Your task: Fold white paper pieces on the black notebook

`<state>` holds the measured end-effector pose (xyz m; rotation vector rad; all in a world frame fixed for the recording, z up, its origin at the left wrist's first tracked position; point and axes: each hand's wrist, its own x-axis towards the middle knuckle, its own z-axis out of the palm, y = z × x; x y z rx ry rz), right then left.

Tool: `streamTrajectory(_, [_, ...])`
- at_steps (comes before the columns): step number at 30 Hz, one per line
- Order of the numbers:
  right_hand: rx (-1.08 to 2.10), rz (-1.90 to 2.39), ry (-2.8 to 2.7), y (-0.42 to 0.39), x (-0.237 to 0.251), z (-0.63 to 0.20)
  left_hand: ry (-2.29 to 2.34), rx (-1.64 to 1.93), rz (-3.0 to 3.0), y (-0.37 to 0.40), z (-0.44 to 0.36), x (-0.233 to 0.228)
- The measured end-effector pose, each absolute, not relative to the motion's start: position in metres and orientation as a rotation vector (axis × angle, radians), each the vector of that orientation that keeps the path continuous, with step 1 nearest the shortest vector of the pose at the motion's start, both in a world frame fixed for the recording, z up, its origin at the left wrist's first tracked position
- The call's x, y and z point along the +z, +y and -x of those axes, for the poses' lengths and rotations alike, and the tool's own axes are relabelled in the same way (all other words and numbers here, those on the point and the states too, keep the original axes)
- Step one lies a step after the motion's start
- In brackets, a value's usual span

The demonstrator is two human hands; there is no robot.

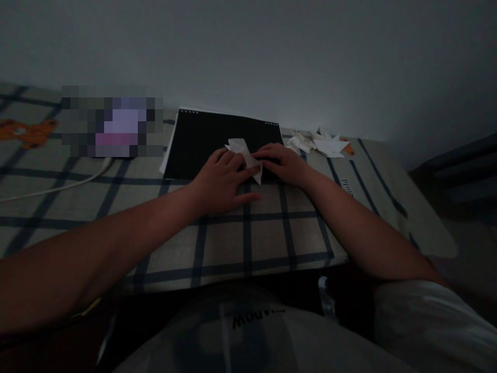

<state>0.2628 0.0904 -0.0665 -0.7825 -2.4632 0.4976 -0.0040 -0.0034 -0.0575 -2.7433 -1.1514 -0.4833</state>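
Note:
A small folded piece of white paper [241, 146] lies on a black pad [221, 124] with punched holes along its far edge. My left hand [222, 180] rests on the paper's near left side, fingers laid out over it and thumb stretched away to the right. From the other side my right hand [286, 162] reaches in, its fingertips at the paper's right edge. A gap shows between its thumb and forefinger. Part of the paper is hidden under the left fingers.
Folded white paper pieces [332, 146] sit right of the pad, with an orange bit beside them. A blurred-out purple object [122, 127] with a white cable [77, 185] stands at left, near an orange item [33, 133]. A checked cloth [229, 238] covers the table against the wall.

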Motion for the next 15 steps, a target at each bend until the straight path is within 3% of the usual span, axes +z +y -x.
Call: streamTrajectory(15, [0.487, 0.799, -2.493, 0.090, -0.067, -0.263, -1.269, -0.340, 2.816, -0.008, 0.004, -0.041])
